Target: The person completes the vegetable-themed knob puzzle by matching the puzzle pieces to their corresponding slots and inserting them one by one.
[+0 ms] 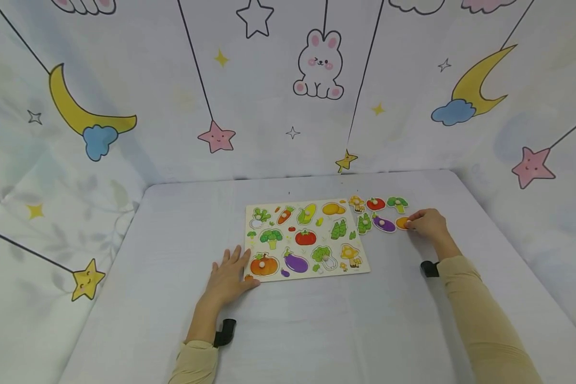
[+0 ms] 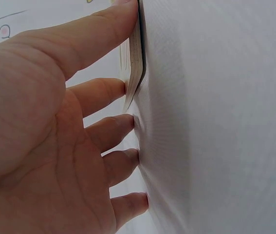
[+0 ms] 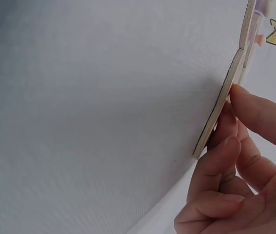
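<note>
A wooden vegetable puzzle board (image 1: 278, 244) lies flat on the table. My left hand (image 1: 229, 278) rests at its near left corner with fingers spread. In the left wrist view the thumb (image 2: 99, 34) lies over the board's edge (image 2: 136, 56), and the other fingertips touch the board's side or the cloth. At the right end of a group of loose pieces, my right hand (image 1: 428, 223) pinches an orange-yellow puzzle piece (image 1: 401, 223) between thumb and fingers. The right wrist view shows this piece (image 3: 220, 105) edge-on, by the cloth, touching or close to a neighbouring piece.
Right of the board lie loose knobbed pieces: mushroom (image 1: 357, 204), tomato (image 1: 376, 204), broccoli (image 1: 397, 204), eggplant (image 1: 383, 223) and a leafy green one (image 1: 364, 223). The pumpkin (image 1: 264, 264) sits in the board. A printed cloth backdrop (image 1: 269, 106) rises behind the white table (image 1: 317, 330).
</note>
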`<state>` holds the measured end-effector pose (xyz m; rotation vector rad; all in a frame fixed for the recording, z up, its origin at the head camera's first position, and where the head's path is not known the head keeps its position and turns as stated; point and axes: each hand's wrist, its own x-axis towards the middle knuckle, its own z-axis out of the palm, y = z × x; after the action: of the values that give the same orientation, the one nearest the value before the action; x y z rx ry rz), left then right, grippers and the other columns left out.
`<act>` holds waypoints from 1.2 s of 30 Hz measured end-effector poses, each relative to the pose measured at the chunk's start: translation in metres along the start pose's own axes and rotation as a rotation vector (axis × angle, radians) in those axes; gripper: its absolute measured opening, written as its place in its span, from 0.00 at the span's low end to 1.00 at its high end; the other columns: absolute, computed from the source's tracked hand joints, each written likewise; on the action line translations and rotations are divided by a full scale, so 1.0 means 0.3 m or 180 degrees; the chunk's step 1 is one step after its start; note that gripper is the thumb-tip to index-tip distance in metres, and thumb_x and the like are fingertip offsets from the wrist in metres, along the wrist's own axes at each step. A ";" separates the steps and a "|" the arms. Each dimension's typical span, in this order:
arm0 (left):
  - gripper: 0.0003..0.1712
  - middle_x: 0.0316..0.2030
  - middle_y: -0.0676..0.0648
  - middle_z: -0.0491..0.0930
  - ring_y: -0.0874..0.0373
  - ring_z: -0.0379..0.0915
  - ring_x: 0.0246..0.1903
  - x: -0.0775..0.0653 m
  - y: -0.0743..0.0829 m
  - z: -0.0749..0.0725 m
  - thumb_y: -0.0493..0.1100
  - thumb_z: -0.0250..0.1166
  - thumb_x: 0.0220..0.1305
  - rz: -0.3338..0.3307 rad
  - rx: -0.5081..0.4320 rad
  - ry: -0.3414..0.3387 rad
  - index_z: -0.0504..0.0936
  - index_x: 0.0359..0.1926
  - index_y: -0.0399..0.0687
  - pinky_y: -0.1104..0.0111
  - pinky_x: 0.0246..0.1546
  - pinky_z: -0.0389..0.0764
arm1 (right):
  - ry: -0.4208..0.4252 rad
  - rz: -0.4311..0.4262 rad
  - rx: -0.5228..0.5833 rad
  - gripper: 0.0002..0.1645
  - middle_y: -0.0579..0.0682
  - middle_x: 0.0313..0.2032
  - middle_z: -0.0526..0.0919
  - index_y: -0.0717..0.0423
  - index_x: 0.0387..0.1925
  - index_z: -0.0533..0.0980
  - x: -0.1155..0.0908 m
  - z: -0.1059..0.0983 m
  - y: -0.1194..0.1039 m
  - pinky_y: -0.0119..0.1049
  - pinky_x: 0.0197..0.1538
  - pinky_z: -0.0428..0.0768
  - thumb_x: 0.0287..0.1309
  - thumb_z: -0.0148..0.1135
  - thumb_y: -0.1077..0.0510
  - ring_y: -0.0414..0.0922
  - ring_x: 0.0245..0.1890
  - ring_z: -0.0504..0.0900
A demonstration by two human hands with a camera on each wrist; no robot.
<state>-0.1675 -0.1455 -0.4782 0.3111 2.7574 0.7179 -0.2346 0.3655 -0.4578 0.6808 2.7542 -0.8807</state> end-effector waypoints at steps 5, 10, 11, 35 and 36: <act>0.48 0.75 0.37 0.50 0.33 0.38 0.75 -0.003 0.000 -0.001 0.55 0.70 0.58 0.0013 0.0015 0.0012 0.60 0.74 0.45 0.32 0.68 0.44 | 0.0077 -0.0054 0.0018 0.20 0.67 0.47 0.78 0.70 0.47 0.76 -0.018 -0.009 -0.017 0.44 0.42 0.75 0.62 0.62 0.56 0.57 0.44 0.74; 0.48 0.75 0.36 0.50 0.33 0.38 0.75 -0.002 0.000 -0.003 0.55 0.70 0.57 0.0020 0.0039 0.0025 0.60 0.74 0.44 0.32 0.68 0.44 | 0.0113 -0.0186 0.0155 0.22 0.69 0.49 0.76 0.71 0.50 0.74 -0.036 -0.017 -0.055 0.48 0.48 0.77 0.65 0.60 0.56 0.59 0.45 0.72; 0.48 0.75 0.36 0.50 0.33 0.38 0.75 -0.003 0.000 -0.004 0.55 0.70 0.58 0.0025 0.0044 0.0025 0.60 0.74 0.44 0.32 0.68 0.44 | 0.0124 -0.0226 0.0178 0.22 0.69 0.48 0.76 0.71 0.50 0.74 -0.039 -0.015 -0.066 0.47 0.48 0.77 0.65 0.60 0.56 0.59 0.45 0.73; 0.47 0.75 0.37 0.51 0.33 0.40 0.75 -0.010 0.008 -0.009 0.54 0.70 0.57 -0.0013 -0.0031 0.0033 0.62 0.73 0.44 0.32 0.68 0.44 | -0.0021 -0.0911 0.0174 0.14 0.60 0.42 0.84 0.62 0.39 0.80 -0.017 0.246 -0.484 0.37 0.38 0.76 0.59 0.65 0.55 0.52 0.38 0.78; 0.47 0.75 0.36 0.52 0.33 0.40 0.75 -0.011 0.008 -0.010 0.54 0.70 0.57 -0.0005 -0.0024 0.0039 0.62 0.73 0.44 0.32 0.68 0.44 | -0.0020 -0.0888 0.0162 0.13 0.60 0.42 0.84 0.62 0.39 0.80 -0.013 0.258 -0.491 0.37 0.38 0.75 0.59 0.65 0.55 0.52 0.38 0.78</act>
<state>-0.1649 -0.1457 -0.4737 0.3041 2.7655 0.7318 -0.2990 0.2126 -0.4447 0.3029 2.8745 -1.0058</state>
